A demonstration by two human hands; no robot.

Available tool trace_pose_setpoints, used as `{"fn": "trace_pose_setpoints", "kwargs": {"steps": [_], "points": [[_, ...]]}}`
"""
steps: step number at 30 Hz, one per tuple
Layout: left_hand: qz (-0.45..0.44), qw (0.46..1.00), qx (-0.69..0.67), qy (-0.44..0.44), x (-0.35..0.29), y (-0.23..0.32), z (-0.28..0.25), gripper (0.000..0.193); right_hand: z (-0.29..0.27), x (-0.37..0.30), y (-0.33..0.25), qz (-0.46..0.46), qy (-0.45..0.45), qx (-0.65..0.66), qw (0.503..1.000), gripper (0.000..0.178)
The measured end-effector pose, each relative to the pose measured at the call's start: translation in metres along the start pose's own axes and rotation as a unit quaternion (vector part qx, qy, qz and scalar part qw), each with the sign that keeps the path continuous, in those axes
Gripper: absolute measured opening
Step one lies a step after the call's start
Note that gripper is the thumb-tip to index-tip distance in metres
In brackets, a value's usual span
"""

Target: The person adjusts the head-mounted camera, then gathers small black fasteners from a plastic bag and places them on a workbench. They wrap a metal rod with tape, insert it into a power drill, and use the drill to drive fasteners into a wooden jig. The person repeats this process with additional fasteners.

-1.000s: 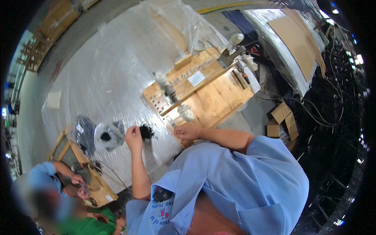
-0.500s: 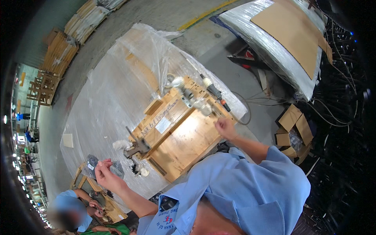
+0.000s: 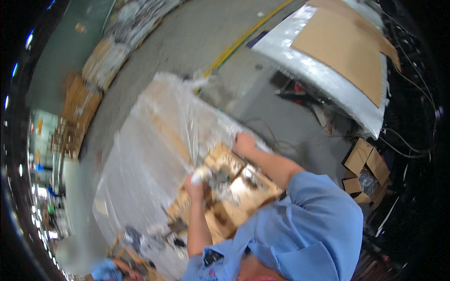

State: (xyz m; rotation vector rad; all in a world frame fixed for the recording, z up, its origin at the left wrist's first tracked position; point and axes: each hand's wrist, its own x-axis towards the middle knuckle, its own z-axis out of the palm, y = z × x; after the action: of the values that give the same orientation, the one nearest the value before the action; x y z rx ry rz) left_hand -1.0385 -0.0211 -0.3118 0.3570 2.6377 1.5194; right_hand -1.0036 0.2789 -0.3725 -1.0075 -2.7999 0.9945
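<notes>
A wooden jig (image 3: pixel 219 227) lies on the plastic-wrapped work surface (image 3: pixel 136 150), blurred by motion. My left hand (image 3: pixel 194 186) is closed at the white-padded handle of a toggle clamp (image 3: pixel 202 173) on the jig's far side. Farther right, past the jig's far corner, my right hand (image 3: pixel 244 144) has its fingers curled; what they hold, if anything, is hidden. Another metal clamp (image 3: pixel 177 225) sits at the jig's left end. Between my arms the jig's wooden panel area (image 3: pixel 251 189) catches a bright glare.
Clear plastic bags (image 3: pixel 147 243) lie left of the jig, near a co-worker in a blue sleeve (image 3: pixel 105 269). An open carton (image 3: pixel 368 171) stands at the right. Beyond it, a wrapped stack bears a cardboard sheet (image 3: pixel 340 47). Cables trail across the floor.
My left hand has moved right, from above the plastic bags to the clamp handle. My right hand has reached away past the jig's far corner. The view has shifted, so the jig sits lower.
</notes>
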Motion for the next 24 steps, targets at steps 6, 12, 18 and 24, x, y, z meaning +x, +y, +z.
{"fn": "trace_pose_setpoints", "kwargs": {"steps": [6, 12, 18, 24], "points": [[-0.028, 0.987, 0.139, -0.069, 0.077, -0.078, 0.030, 0.028, 0.017, -0.004, -0.010, -0.053, 0.000, -0.038, 0.998, 0.031], [-0.005, 0.960, 0.224, -0.169, 0.101, -0.074, 0.056, 0.028, -0.003, 0.007, 0.016, -0.048, -0.018, 0.094, 0.994, 0.023], [0.096, 0.965, 0.237, -0.051, 0.091, -0.050, 0.056, 0.023, -0.030, 0.002, 0.046, -0.031, -0.113, 0.340, 0.933, 0.032], [0.068, 0.928, 0.324, -0.171, 0.111, -0.073, 0.056, 0.026, -0.079, -0.057, 0.059, -0.038, -0.143, 0.353, 0.924, 0.037]]}}
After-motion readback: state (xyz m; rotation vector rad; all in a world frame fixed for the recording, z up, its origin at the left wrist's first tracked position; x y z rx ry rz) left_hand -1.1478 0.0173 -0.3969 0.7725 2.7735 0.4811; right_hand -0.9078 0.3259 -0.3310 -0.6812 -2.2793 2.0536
